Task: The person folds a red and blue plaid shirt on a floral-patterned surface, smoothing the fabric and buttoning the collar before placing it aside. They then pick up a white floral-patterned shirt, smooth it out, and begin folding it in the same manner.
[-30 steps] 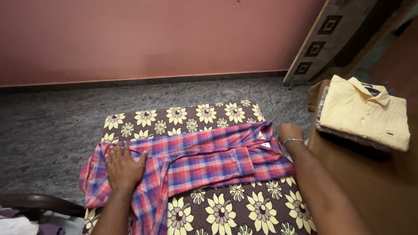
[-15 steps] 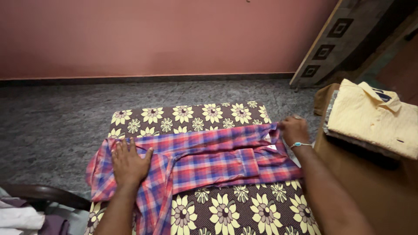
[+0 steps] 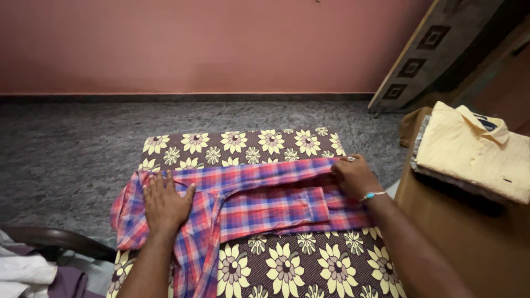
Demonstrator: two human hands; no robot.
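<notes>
shirt point(image 3: 259, 204) on cushion point(image 3: 243, 146), folded shirts point(image 3: 475, 152) right

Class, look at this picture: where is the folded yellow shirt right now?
In the head view, the yellow shirt lies folded at the right, on a brown surface beside the flowered board, just beyond the right hand on the plaid shirt.

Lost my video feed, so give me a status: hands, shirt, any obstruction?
Left hand flat on plaid shirt. Right hand pressing the shirt's right end. Shirt lies partly folded on flowered cushion. Nothing in the way.
</notes>
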